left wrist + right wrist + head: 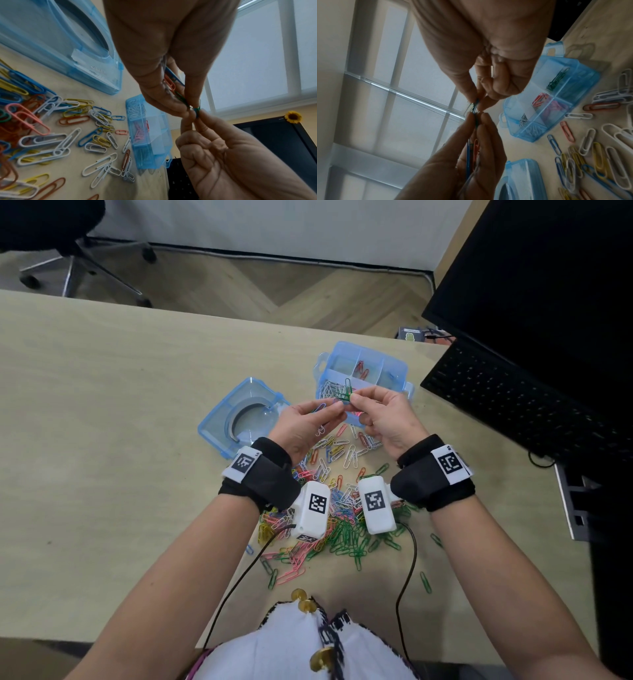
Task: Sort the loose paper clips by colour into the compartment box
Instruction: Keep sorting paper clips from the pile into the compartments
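Both hands are raised over the table, just in front of the blue compartment box (394, 362). My left hand (337, 405) holds a small bunch of mixed clips (169, 82) and pinches a green paper clip (346, 397) at its fingertips. My right hand (352, 398) pinches the other end of the same green clip (197, 109). The box (518, 134) holds white, red, pink and green clips (556, 79) in separate compartments. The loose pile of coloured clips (335, 508) lies below my wrists.
The box's blue lid (239, 416) lies open-side up to the left of the box. A black keyboard (513, 402) and monitor (548, 285) stand close on the right. Two wrist cables (407, 570) trail across the near table edge.
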Demonstrator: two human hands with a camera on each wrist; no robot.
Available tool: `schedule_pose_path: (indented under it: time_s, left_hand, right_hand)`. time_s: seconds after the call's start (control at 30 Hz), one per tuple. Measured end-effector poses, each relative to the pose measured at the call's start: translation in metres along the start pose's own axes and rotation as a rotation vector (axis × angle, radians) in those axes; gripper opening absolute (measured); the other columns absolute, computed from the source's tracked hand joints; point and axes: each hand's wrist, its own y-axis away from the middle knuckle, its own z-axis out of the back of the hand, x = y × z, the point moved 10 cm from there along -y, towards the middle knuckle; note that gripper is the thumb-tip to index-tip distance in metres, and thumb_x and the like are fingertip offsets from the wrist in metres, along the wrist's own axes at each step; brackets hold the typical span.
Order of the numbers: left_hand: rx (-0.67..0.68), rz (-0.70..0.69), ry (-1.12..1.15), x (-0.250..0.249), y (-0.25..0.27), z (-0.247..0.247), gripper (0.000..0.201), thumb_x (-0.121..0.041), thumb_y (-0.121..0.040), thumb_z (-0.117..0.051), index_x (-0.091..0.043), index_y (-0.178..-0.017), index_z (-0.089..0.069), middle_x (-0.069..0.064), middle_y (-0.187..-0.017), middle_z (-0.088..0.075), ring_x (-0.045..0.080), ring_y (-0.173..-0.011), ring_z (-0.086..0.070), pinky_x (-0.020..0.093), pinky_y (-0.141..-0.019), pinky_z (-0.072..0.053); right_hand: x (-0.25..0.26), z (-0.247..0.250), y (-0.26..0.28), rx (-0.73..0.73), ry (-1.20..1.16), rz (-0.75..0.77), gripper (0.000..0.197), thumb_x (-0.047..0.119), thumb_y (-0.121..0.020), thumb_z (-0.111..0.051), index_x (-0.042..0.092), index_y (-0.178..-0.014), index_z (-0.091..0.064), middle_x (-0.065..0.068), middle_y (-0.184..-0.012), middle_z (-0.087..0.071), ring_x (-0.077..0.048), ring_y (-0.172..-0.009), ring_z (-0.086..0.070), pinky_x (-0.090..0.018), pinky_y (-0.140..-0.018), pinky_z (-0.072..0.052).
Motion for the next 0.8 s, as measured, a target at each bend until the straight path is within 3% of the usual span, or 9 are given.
schedule_pose_path:
  time_s: [0.2,0.3,0.37,0.43,0.53,0.6,0.7,0.8]
  left_hand:
    - [-0.036,-0.010,-0.046,-0.002,0.000,0.009,0.004,0.007,-0.086,-0.061,0.007,-0.086,-0.064,0.011,-0.075,-0.068,0.017,-0.073,-0.068,0.023,-0.077,-0.057]
    - [-0.100,-0.019,-0.066,-0.003,-0.002,0.024,0.005,0.004,-0.087,-0.061,0.005,-0.084,-0.065,0.010,-0.071,-0.069,0.017,-0.071,-0.068,0.021,-0.072,-0.058]
    - [-0.128,-0.009,-0.049,-0.002,-0.003,0.032,0.009,0.002,-0.089,-0.061,0.005,-0.081,-0.065,0.010,-0.071,-0.069,0.018,-0.072,-0.068,0.021,-0.069,-0.058]
    - [-0.134,0.006,-0.036,0.000,-0.004,0.035,0.009,0.001,-0.089,-0.060,0.005,-0.082,-0.064,0.012,-0.073,-0.069,0.018,-0.071,-0.069,0.020,-0.067,-0.057]
    - [-0.125,0.031,-0.041,0.006,-0.004,0.031,0.008,0.001,-0.090,-0.059,0.007,-0.085,-0.063,0.013,-0.076,-0.068,0.017,-0.068,-0.070,0.021,-0.066,-0.058]
    - [-0.120,0.044,-0.049,0.009,-0.005,0.027,0.009,0.001,-0.090,-0.060,0.007,-0.084,-0.063,0.015,-0.077,-0.068,0.017,-0.068,-0.070,0.021,-0.067,-0.058]
    - [-0.115,0.060,-0.057,0.014,-0.006,0.023,0.009,0.001,-0.090,-0.059,0.007,-0.085,-0.063,0.016,-0.079,-0.067,0.018,-0.067,-0.070,0.022,-0.068,-0.058]
    - [-0.119,0.065,-0.058,0.016,-0.006,0.023,0.009,0.000,-0.090,-0.060,0.006,-0.087,-0.064,0.016,-0.082,-0.067,0.019,-0.070,-0.070,0.023,-0.072,-0.059]
  right_hand:
    - [-0.008,0.006,-0.005,-0.044,-0.074,-0.058,0.022,0.007,-0.098,-0.045,0.012,-0.078,-0.051,-0.001,-0.072,-0.056,-0.007,-0.047,-0.030,-0.013,-0.036,-0.021]
    - [-0.009,0.040,-0.015,-0.173,-0.069,-0.074,0.024,0.002,-0.094,-0.042,0.011,-0.072,-0.048,-0.003,-0.069,-0.052,-0.007,-0.046,-0.030,-0.015,-0.035,-0.018]
    - [-0.006,0.076,-0.025,-0.308,0.097,-0.052,0.026,0.003,-0.088,-0.044,0.013,-0.064,-0.048,-0.006,-0.069,-0.050,-0.008,-0.045,-0.031,-0.018,-0.037,-0.022]
    - [0.003,0.098,-0.032,-0.363,0.412,-0.019,0.028,0.007,-0.083,-0.049,0.016,-0.057,-0.053,-0.003,-0.068,-0.056,-0.009,-0.050,-0.038,-0.022,-0.047,-0.030]
    - [0.001,0.097,-0.045,-0.271,0.723,-0.049,0.029,0.008,-0.080,-0.056,0.019,-0.053,-0.061,0.003,-0.061,-0.059,-0.010,-0.055,-0.045,-0.028,-0.061,-0.041]
    - [-0.005,0.091,-0.053,-0.206,0.796,-0.085,0.027,0.007,-0.079,-0.058,0.018,-0.055,-0.063,-0.003,-0.069,-0.067,-0.016,-0.061,-0.051,-0.031,-0.068,-0.047]
    - [-0.011,0.080,-0.060,-0.155,0.650,-0.123,0.021,0.000,-0.088,-0.050,0.005,-0.072,-0.062,-0.020,-0.091,-0.069,-0.020,-0.063,-0.061,-0.028,-0.067,-0.051]
    - [-0.003,0.076,-0.056,-0.174,0.427,-0.136,0.024,-0.003,-0.094,-0.042,-0.008,-0.115,-0.054,-0.018,-0.089,-0.058,-0.030,-0.075,-0.063,-0.032,-0.069,-0.054]
